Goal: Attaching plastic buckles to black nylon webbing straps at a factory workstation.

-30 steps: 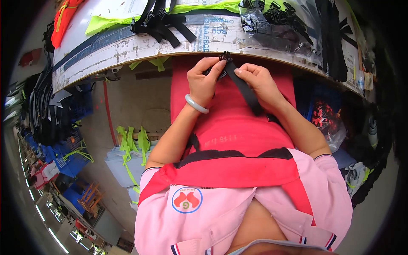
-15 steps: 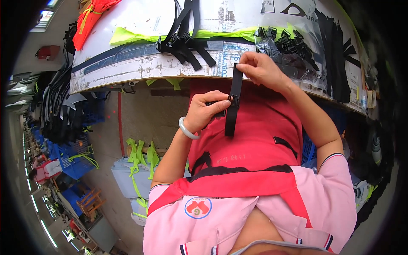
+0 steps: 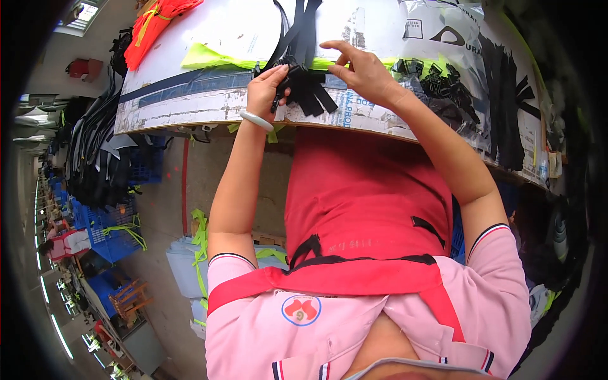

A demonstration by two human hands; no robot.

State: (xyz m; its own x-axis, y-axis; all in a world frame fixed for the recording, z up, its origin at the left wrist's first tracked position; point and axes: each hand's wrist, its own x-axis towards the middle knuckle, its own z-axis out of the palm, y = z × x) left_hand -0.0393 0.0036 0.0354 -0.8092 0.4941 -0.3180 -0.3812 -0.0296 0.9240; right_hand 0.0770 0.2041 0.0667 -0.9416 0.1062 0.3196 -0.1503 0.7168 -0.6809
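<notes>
My left hand (image 3: 266, 92) is over the table's near edge, fingers closed around a black plastic buckle (image 3: 278, 98), partly hidden by the fingers. Right beside it lies a bunch of black webbing straps (image 3: 311, 95) with buckles, their long tails (image 3: 297, 31) running toward the far side. My right hand (image 3: 364, 71) hovers to the right of this bunch, index finger stretched out and thumb apart, with nothing in it. Beneath the straps a neon yellow strip of fabric (image 3: 215, 58) crosses the table.
A clear plastic bag (image 3: 437, 82) of black buckles lies on the worn white tabletop (image 3: 152, 109), right of my hands. Further right are dark straps (image 3: 503, 101). Orange fabric (image 3: 155, 28) sits at the far left corner. Black straps (image 3: 95, 145) hang left of the table.
Both hands moved away from my lap, up over the table. The black strap my right hand was pulling through a buckle is out of its fingers; the left hand moved left to the strap bunch.
</notes>
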